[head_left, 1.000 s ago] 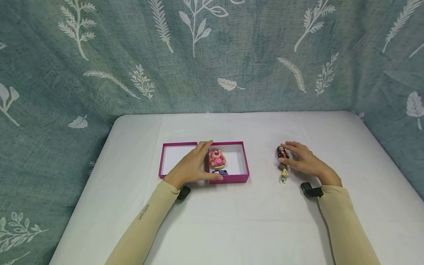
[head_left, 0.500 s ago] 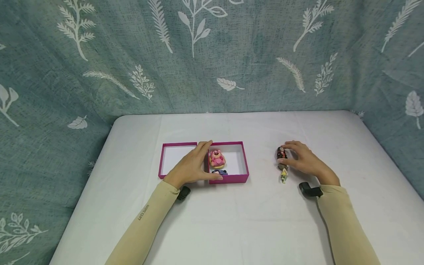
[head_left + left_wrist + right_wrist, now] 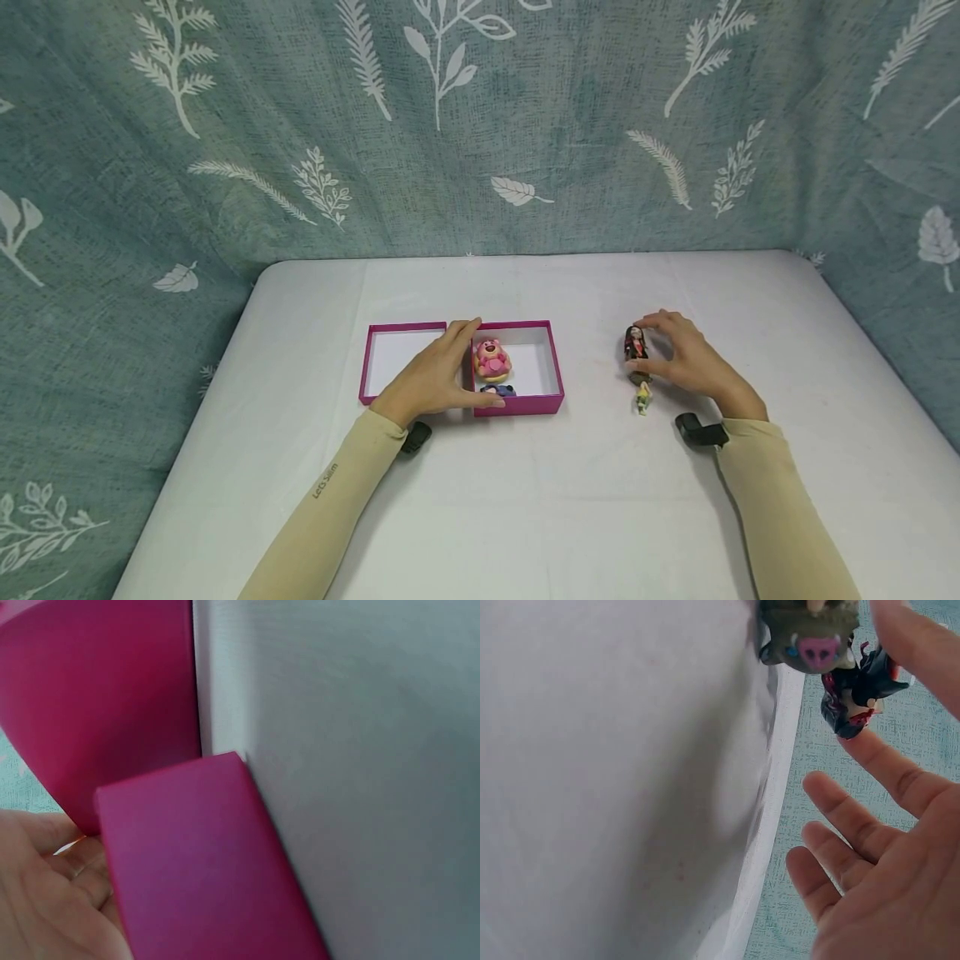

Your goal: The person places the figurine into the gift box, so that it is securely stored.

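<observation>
In the head view my left hand (image 3: 431,379) spans the left end of an uncovered magenta box (image 3: 558,367), thumb on its front wall and fingers at the back. Inside sit a pink bear figurine (image 3: 492,362) and a partly hidden dark blue figurine (image 3: 498,390). At right, my right hand (image 3: 693,362) pinches a dark-haired figurine (image 3: 635,342) in black and red between thumb and index finger. Just in front of it is a grey boar-headed figurine (image 3: 814,637), clearer in the right wrist view. A small yellow-green figurine (image 3: 643,400) lies nearest me.
The box's lid (image 3: 365,367), white inside with a magenta rim, lies left of the box and is partly covered by my left hand. A white cloth covers the table (image 3: 555,508). Behind it hangs a green leaf-patterned curtain (image 3: 570,142).
My right hand has shifted slightly up and left with the dark-haired figurine, which now looks more upright. My left hand and the box have stayed in place.
</observation>
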`<state>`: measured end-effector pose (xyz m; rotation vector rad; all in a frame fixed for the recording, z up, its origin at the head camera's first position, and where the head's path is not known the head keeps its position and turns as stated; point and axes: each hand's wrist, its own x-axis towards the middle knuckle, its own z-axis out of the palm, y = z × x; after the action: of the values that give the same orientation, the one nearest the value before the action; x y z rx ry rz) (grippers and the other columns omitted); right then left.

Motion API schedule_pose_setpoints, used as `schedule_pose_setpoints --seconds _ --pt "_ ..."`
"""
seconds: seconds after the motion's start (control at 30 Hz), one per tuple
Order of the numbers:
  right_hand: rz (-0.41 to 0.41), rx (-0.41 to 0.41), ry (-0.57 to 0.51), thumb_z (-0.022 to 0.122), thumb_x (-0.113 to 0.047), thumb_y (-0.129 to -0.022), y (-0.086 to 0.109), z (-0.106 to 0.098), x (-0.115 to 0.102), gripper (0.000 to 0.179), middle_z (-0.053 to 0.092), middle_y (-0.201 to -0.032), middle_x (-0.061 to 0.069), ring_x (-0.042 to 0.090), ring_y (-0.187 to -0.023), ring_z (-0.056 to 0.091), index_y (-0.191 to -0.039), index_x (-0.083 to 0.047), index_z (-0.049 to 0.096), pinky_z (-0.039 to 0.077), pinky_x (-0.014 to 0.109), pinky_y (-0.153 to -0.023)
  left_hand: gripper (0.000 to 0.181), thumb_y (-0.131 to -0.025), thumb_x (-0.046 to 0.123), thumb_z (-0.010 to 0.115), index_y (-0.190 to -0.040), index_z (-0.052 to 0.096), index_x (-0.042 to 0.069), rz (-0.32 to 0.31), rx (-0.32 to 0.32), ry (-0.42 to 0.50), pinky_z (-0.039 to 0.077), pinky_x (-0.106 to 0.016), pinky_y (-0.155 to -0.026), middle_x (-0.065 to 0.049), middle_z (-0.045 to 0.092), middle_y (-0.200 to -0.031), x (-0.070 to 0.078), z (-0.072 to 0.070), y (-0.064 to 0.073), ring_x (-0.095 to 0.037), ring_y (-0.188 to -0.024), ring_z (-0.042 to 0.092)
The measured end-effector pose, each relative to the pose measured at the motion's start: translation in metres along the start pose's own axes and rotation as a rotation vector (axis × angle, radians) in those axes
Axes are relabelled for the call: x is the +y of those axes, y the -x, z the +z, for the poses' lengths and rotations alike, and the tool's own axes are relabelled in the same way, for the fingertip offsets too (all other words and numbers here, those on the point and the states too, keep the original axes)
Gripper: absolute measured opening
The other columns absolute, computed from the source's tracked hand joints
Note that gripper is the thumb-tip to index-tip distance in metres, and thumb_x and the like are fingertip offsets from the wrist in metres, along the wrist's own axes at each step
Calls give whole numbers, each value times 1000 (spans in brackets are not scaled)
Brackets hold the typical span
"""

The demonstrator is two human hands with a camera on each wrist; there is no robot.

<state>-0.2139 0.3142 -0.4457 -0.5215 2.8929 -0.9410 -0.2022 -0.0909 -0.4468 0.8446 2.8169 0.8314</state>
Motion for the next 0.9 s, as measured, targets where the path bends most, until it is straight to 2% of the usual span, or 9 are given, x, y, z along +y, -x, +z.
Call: schedule_pose_setpoints --seconds 0.4,0.73,0.9 --pt "3 7 -3 81 -27 -81 0 1 -1 64 39 -142 28 51 -136 28 -132 -4 51 24 72 -103 119 -69 75 70 -157 18 15 2 -10 3 43 -44 -108 -5 33 -152 0 -1 1 -23 -133 46" --pt "-61 39 -14 85 -25 -76 -3 6 -12 64 47 -135 23 47 -132 34 -129 -5 54 26 71 -101 119 -69 77 69 -157 18 15 9 2 18 44 -43 -107 -4 34 -152 -2 -1 3 -21 -131 47" --pt "-54 18 -25 85 -26 -77 -2 5 -22 66 41 -143 25 50 -139 25 -131 -6 53 21 75 -103 119 -69 77 69 -157 20 13 6 -3 29 43 -43 -108 -3 33 -153 -2 -1 2 -21 -133 45"
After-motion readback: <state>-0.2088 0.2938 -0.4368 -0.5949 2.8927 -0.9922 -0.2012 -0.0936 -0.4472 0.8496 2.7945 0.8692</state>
